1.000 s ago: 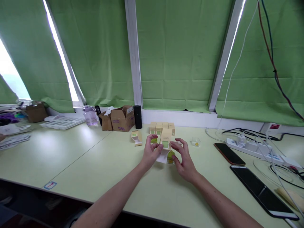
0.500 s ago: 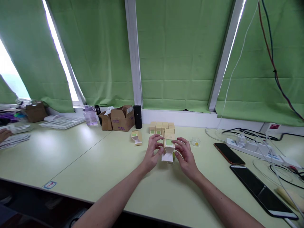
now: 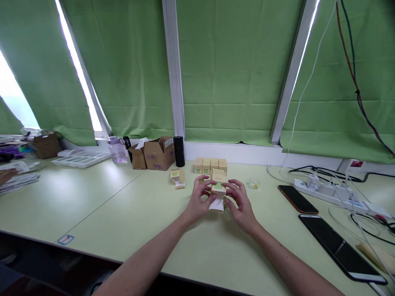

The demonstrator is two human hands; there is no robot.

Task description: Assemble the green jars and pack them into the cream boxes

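Between my hands is a small cream carton (image 3: 219,188) with a green label and its white inner flap folded out toward me. My left hand (image 3: 200,200) grips its left side with fingers and thumb. On the right side, my right hand (image 3: 242,205) has its fingertips on the carton, with the thumb near the flap. Something small and green shows partly behind the flap, too hidden to make out. Another opened carton (image 3: 177,179) lies to the left. Several closed cartons (image 3: 206,166) stand in a row behind my hands.
A small clear dish (image 3: 254,184) sits right of my hands. Two phones (image 3: 298,200) and a power strip (image 3: 327,193) with cables lie further right. Cardboard boxes (image 3: 159,155), a black cylinder (image 3: 179,151) and a bottle (image 3: 117,150) stand back left. Another person's hand (image 3: 6,175) is far left.
My fingers have closed in on the carton, and its flap has shifted slightly left. The other person's hand at the far left has moved a little to the right.
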